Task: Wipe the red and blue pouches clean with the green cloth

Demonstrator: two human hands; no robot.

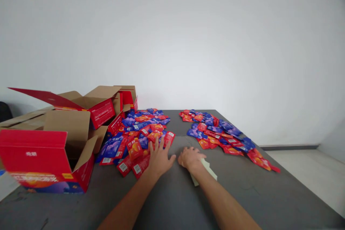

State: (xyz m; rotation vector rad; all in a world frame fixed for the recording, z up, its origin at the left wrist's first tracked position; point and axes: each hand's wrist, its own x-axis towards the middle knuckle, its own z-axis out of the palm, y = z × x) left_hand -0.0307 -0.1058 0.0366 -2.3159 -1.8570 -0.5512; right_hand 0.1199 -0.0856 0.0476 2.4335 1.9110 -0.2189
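My left hand has its fingers spread at the right edge of a pile of red and blue packets, fingertips over the nearest ones. My right hand rests on the dark table, its fingers curled; whatever they hold, if anything, is hidden. Pale green paper or cloth lies flat beneath and beside my right hand and wrist. A second spread of red and blue packets runs along the table's right side, beyond my right hand.
Open red cardboard boxes stand on the left, the nearest box with raised flaps. Another open box is behind it. The table's right edge slants towards the back, and a white wall rises behind.
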